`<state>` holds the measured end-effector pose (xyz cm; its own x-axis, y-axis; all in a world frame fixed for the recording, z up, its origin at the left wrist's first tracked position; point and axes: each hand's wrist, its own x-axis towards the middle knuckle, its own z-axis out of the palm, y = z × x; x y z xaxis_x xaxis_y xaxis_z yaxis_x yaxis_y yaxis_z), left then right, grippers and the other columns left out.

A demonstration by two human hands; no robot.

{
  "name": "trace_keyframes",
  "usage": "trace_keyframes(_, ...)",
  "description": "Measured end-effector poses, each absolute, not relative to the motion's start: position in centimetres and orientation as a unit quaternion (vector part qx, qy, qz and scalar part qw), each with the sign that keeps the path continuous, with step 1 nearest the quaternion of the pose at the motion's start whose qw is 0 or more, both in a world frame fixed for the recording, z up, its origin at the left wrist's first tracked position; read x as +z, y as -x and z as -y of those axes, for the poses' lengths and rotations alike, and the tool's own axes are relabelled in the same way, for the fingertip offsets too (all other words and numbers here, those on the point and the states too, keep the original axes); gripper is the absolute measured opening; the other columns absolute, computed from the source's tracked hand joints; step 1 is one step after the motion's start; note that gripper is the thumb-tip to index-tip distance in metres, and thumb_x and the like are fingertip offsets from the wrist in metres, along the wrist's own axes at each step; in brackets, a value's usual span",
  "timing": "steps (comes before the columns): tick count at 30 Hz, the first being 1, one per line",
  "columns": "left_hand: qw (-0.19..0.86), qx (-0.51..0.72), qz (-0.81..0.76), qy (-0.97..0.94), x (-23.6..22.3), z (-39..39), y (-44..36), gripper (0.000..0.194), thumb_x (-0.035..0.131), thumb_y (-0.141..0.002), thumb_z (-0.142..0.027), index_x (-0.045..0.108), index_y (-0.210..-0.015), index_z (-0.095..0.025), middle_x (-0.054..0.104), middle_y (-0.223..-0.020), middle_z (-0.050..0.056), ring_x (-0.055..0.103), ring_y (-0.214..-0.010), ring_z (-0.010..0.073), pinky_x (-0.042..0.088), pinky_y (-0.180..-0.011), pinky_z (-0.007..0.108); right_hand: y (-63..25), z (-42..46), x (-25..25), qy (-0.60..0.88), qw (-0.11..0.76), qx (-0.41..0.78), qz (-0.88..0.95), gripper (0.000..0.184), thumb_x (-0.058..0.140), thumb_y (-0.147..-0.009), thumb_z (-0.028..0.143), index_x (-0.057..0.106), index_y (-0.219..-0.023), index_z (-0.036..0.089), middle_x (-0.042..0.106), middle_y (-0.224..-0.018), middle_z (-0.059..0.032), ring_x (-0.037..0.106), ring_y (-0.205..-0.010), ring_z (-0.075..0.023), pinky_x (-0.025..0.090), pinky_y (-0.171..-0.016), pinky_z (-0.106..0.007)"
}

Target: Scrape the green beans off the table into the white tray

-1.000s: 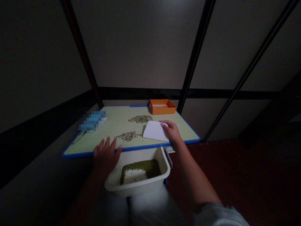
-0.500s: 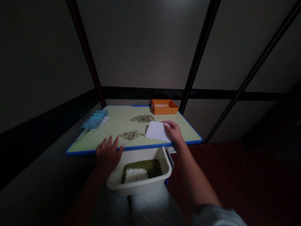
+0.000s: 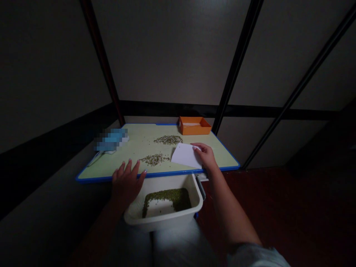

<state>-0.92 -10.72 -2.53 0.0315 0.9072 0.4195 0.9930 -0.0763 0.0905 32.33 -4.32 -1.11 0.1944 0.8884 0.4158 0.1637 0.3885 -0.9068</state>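
My right hand (image 3: 205, 155) grips the right edge of a white card (image 3: 186, 155), tilted over the table's right half. Left of the card lies a loose patch of small green beans or seeds (image 3: 154, 159). A second, denser pile of green seeds (image 3: 168, 139) is farther back. With fingers spread, my left hand (image 3: 126, 181) rests at the table's front edge and holds nothing. Beside it, below that edge, a cream plastic basin (image 3: 164, 224) sits on my lap. More green seeds (image 3: 182, 198) cover much of its bottom, leaving a bare patch.
An orange open box (image 3: 195, 129) stands at the table's back right. A blurred blue object (image 3: 112, 140) with a white cable lies at the left. The pale green table (image 3: 139, 133) has a blue rim, and dark panelled walls (image 3: 167, 55) rise behind it.
The view has shifted slightly, moving the whole scene a little to the right in the picture. Both hands, the card and the seed piles keep nearly the same places.
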Motion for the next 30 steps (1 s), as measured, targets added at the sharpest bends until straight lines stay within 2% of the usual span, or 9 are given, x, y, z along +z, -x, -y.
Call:
trace_keyframes(7,0.114,-0.187,0.668,0.712,-2.55,10.77,0.99,0.060,0.037,-0.095,-0.047,0.055,-0.142,-0.015,0.048,-0.156,0.021,0.041,-0.146,0.0401,0.033,-0.116,0.058,-32.66,4.04,-1.40,0.479,0.619,0.289,0.551,0.039,0.072,-0.071,0.045,0.081,-0.098,0.019,0.080,-0.108,-0.0111,0.070,-0.102,-0.0282,0.052,-0.092,-0.041)
trace_keyframes(15,0.104,-0.187,0.669,0.711,-2.46,10.74,0.94,0.061,0.035,-0.095,-0.047,0.054,-0.143,-0.015,0.048,-0.155,0.021,0.041,-0.146,0.0408,0.033,-0.116,0.059,-32.54,4.29,-1.22,0.468,0.620,0.307,0.550,0.042,0.073,-0.073,0.047,0.080,-0.102,0.018,0.079,-0.112,-0.0111,0.069,-0.103,-0.0275,0.053,-0.090,-0.039)
trace_keyframes(19,0.101,-0.187,0.668,0.713,-2.31,10.81,0.89,0.061,0.035,-0.095,-0.046,0.054,-0.143,-0.013,0.047,-0.156,0.022,0.040,-0.147,0.0419,0.032,-0.117,0.059,-32.33,4.37,-1.17,0.460,0.615,0.319,0.555,0.043,0.071,-0.075,0.046,0.079,-0.106,0.017,0.079,-0.110,-0.0108,0.070,-0.098,-0.0259,0.054,-0.086,-0.038)
trace_keyframes(25,0.096,-0.192,0.667,0.714,-2.24,10.81,0.89,0.062,0.036,-0.094,-0.046,0.055,-0.142,-0.012,0.047,-0.155,0.024,0.041,-0.146,0.0432,0.033,-0.116,0.060,-32.18,4.39,-0.95,0.454,0.613,0.314,0.566,0.038,0.074,-0.072,0.045,0.081,-0.100,0.019,0.079,-0.111,-0.0094,0.069,-0.102,-0.0263,0.051,-0.093,-0.040)
trace_keyframes(30,0.092,-0.198,0.667,0.712,-2.30,10.81,0.90,0.062,0.036,-0.094,-0.047,0.055,-0.142,-0.013,0.047,-0.155,0.023,0.040,-0.146,0.0425,0.033,-0.116,0.061,-32.16,4.62,-0.83,0.451,0.610,0.317,0.569,0.038,0.073,-0.074,0.046,0.081,-0.101,0.020,0.079,-0.110,-0.0090,0.069,-0.101,-0.0263,0.052,-0.090,-0.039)
